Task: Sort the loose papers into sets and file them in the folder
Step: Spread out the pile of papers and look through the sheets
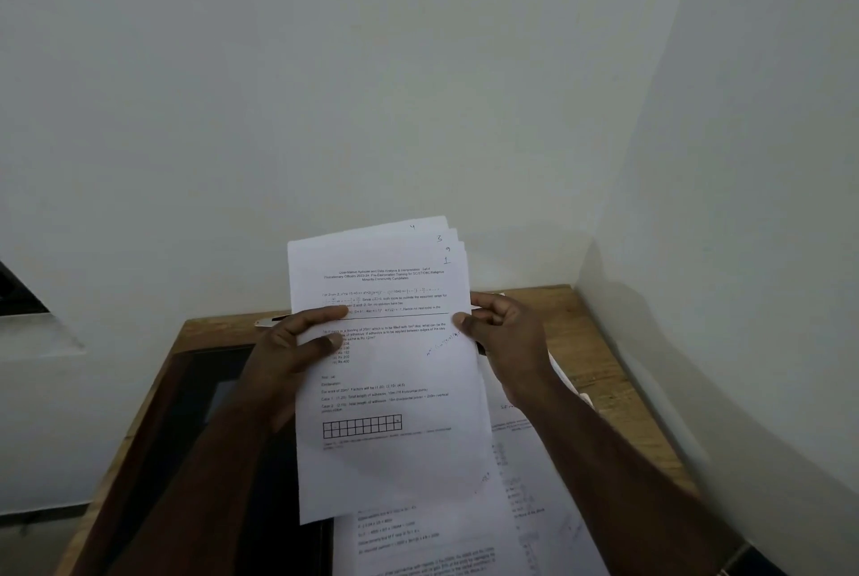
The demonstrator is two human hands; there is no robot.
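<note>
Papers: fanned sheaf of printed sheets (386, 371) held upright above wooden table (590, 343), top corners stepped so handwritten numbers show at upper right: 4, 3, 9, 1, front to back order not certain. Front sheet with printed heading, maths text, a horizontal rule and a small grid drawing low on the page.

Left hand (290, 354) gripping left edge of sheaf, thumb pressed across the front face near the rule, a second finger lying on the page just below it, remaining fingers hidden behind the paper. Right hand (504, 333) pinching right edge, thumb tip on the front, curled fingers behind and partly in view past the edge. Both forearms coming up from bottom of frame.

More loose printed sheets (465, 538) lying flat on table under and to the right of the held sheaf, overlapping, text partly readable but blurred. Dark flat item (200, 394) on left part of table beneath left forearm, glossy, possibly the folder or a screen, cannot tell which. Thin pale pen-like object (272, 321) on table just behind left hand, mostly hidden by sheaf. Table pushed into corner of plain pale walls (418, 87). Dark strip (18, 292) at far left edge, unclear.
</note>
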